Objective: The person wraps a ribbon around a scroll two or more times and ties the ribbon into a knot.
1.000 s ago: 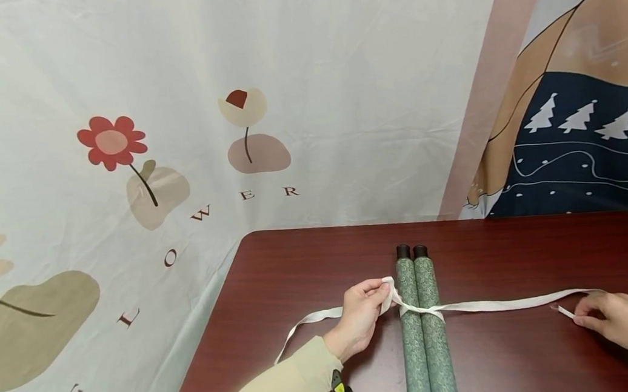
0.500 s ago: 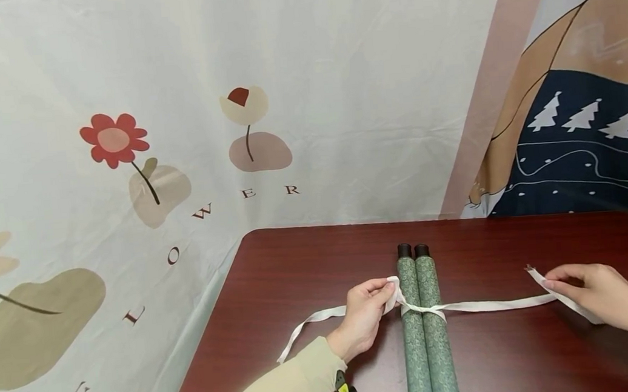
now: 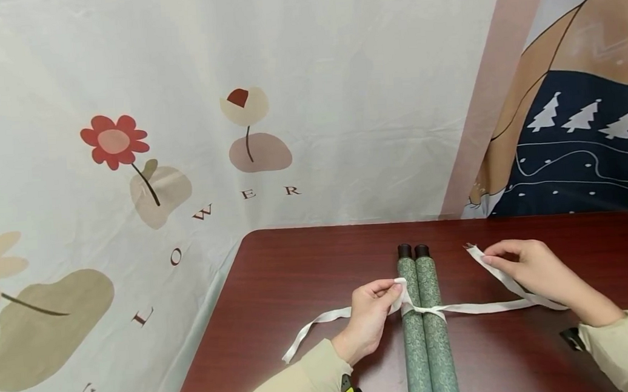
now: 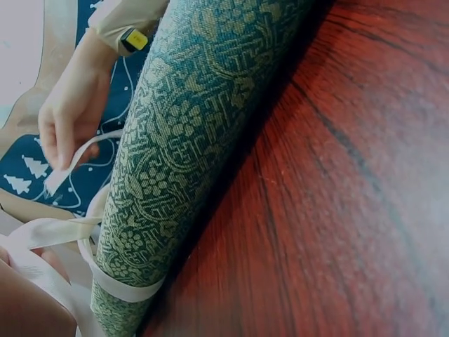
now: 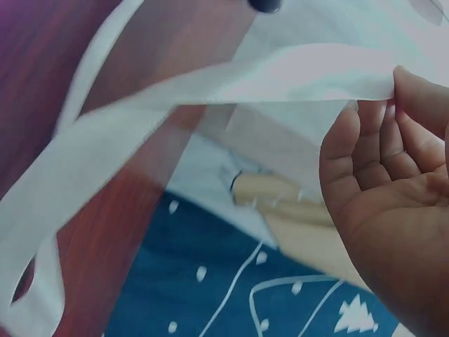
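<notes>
Two green patterned rolls lie side by side on the dark red table, running away from me. A white ribbon is wrapped across them and crossed on top. My left hand pinches the ribbon against the left roll's side; its free tail trails to the left. My right hand pinches the ribbon's other end and holds it raised above the table to the right of the rolls. In the left wrist view the ribbon bands the roll. The right wrist view shows the ribbon between the fingertips.
A printed fabric backdrop with flowers and letters hangs behind and left of the table. The table's left edge runs diagonally close to my left forearm.
My right hand has lifted the ribbon's end off the table and carried it leftward and further back, toward the rolls. The left hand has stayed pinched at the roll.
</notes>
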`<state>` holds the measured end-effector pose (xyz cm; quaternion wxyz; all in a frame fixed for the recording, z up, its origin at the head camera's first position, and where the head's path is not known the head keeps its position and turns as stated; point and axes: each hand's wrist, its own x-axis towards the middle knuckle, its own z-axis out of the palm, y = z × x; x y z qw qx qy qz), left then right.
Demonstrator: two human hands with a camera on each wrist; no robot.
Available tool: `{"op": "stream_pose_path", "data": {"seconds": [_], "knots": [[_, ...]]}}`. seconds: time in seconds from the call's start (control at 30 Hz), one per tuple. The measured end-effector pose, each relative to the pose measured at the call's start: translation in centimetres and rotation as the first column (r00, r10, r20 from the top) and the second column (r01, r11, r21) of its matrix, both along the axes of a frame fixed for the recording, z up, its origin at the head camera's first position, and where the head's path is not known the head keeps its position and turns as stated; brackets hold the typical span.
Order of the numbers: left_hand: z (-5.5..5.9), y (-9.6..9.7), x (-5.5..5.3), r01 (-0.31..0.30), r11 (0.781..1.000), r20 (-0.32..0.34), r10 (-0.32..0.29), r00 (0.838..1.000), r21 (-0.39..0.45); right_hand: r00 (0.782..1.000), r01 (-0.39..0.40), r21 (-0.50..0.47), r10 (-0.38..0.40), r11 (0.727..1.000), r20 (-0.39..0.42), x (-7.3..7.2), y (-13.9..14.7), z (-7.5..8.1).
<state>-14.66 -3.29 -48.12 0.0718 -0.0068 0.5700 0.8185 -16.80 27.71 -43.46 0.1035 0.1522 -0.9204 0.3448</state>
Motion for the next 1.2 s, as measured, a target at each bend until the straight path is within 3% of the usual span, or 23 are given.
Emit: {"op": "stream_pose_path", "data": {"seconds": [0.13, 0.33, 0.6, 0.83, 1.2], "knots": [[0.1, 0.3, 0.1, -0.007, 1.000, -0.013, 0.007, 1.000, -0.024, 0.999, -0.048, -0.008, 0.048, 0.999, -0.006, -1.1, -2.1, 0.1], [0.0, 0.6, 0.3, 0.000, 1.000, -0.033, -0.001, 0.999, -0.029, 0.990, -0.121, -0.081, 0.126, 0.989, 0.059, -2.3, -6.1, -0.2], [0.2, 0.9, 0.7, 0.006, 1.000, -0.042, -0.007, 0.999, -0.029, 0.968, -0.221, -0.141, 0.235, 0.965, 0.090, -3.8, -10.2, -1.6], [0.1, 0.9, 1.0, 0.042, 0.999, -0.059, -0.044, 0.997, -0.029, 0.937, -0.292, -0.157, 0.315, 0.943, 0.149, -4.6, -12.3, -2.6], [0.0, 1.1, 1.2, 0.051, 0.998, -0.049, -0.053, 0.997, -0.048, 0.920, -0.348, -0.085, 0.358, 0.934, 0.157, -5.1, -13.5, -3.1]]}}
